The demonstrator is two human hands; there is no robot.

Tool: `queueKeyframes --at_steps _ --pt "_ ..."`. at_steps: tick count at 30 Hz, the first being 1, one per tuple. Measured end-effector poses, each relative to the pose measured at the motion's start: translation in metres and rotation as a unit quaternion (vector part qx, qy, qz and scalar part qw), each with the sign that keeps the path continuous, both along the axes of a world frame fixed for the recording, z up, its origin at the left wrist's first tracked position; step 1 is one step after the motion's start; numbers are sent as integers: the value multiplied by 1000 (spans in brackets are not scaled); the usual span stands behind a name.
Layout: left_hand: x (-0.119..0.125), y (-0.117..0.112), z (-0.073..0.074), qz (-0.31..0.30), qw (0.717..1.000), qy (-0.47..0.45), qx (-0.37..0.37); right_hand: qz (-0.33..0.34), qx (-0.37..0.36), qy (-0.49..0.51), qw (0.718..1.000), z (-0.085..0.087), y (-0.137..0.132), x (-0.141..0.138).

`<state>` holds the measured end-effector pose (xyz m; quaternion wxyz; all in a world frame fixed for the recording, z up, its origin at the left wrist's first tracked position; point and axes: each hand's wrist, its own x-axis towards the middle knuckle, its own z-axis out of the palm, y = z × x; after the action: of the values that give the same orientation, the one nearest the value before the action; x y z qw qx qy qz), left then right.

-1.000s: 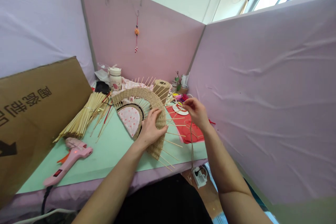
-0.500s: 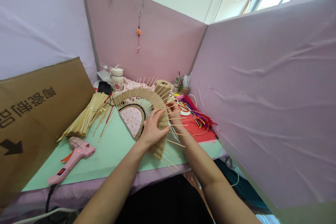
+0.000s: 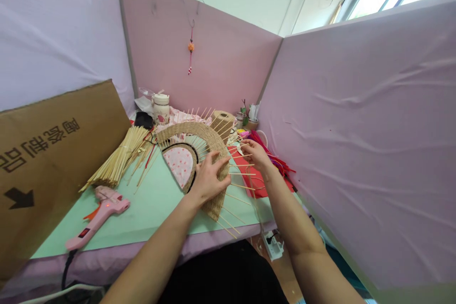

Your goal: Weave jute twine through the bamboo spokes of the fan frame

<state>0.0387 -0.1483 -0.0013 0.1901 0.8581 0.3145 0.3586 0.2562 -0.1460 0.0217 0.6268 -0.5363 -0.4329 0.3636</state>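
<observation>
A half-round woven fan (image 3: 194,128) with thin sticks fanning out past its rim stands on the table. Its inner part is a half-disc of pink dotted cloth (image 3: 179,165) edged in black. My left hand (image 3: 209,178) grips the woven band on the right, thumb and fingers spread over it. To the right of the rim, beside the stick ends, my right hand (image 3: 255,153) has its fingertips pinched together on what looks like a thin strand of twine (image 3: 255,202), which hangs down past the table edge.
A pink glue gun (image 3: 99,213) lies at front left, its light on. Behind it are a bundle of sticks (image 3: 116,156) and a cardboard sheet (image 3: 64,152). A twine spool (image 3: 223,117), a white cup (image 3: 161,109), red sheets (image 3: 245,171) and coloured pipe cleaners (image 3: 276,154) sit farther back.
My right hand has moved right, away from the woven rim, and the twine now hangs below it. My left hand keeps its grip on the fan. The view has shifted slightly.
</observation>
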Motion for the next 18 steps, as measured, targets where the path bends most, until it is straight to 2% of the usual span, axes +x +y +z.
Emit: queueKeyframes --at_steps 4,7,9,12,18 --pt "0 0 -1 3 1000 1 -1 55 -3 30 998 27 -13 15" --pt "0 0 -1 4 1000 -2 -2 47 37 -14 998 39 -16 16" --pt "0 0 -1 5 1000 -5 -3 14 83 -92 992 40 -13 15" --pt "-1 0 1 4 1000 -11 -4 -34 151 -198 968 38 -2 14" --pt "-3 0 3 0 1000 -15 -11 -73 186 -278 940 39 11 17"
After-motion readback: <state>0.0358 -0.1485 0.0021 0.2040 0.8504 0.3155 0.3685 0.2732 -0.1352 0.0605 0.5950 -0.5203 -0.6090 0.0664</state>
